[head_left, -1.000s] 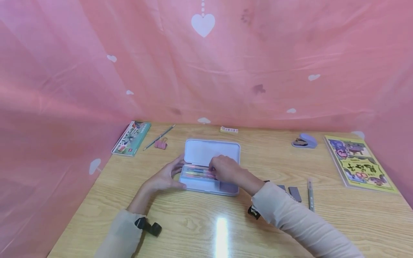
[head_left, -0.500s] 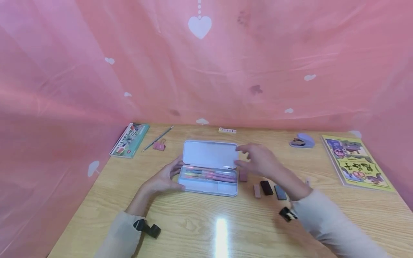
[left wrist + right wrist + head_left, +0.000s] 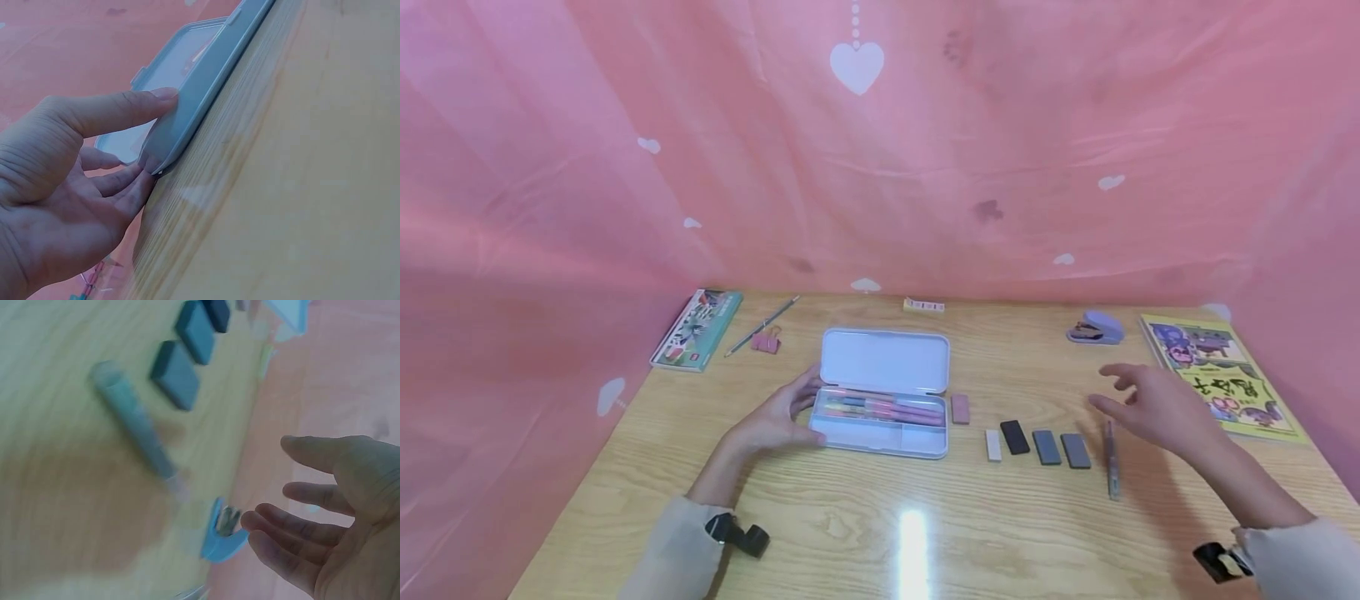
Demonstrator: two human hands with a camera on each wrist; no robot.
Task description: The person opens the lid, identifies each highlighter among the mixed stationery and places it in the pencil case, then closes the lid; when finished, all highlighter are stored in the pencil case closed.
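An open pencil case (image 3: 883, 360) lies on the table with its lid tipped back; several colourful pens (image 3: 887, 410) lie in its long rear compartment. My left hand (image 3: 775, 419) holds the case by its left end, the thumb (image 3: 147, 106) on the front wall and the other fingers around the end. Over on the right, my right hand (image 3: 1165, 410) hovers with spread, loosely bent fingers and holds nothing. Nearest to it is a grey-green capped pen (image 3: 1112, 467) on the table, close to the fingertips. The pen is blurred in the right wrist view.
Right of the case lie a pink eraser (image 3: 960, 409), a white one (image 3: 993, 445), a black one (image 3: 1015, 437) and grey-blue blocks (image 3: 1047, 447). A purple stapler (image 3: 1096, 327) and yellow book (image 3: 1232, 379) stand behind; a green book (image 3: 696, 331), pencil (image 3: 762, 326) and pink binder clip (image 3: 766, 342) lie left.
My right hand has left the pens in the case and moved right, past the erasers, to above the capped pen. My left hand stays at the case's left end.
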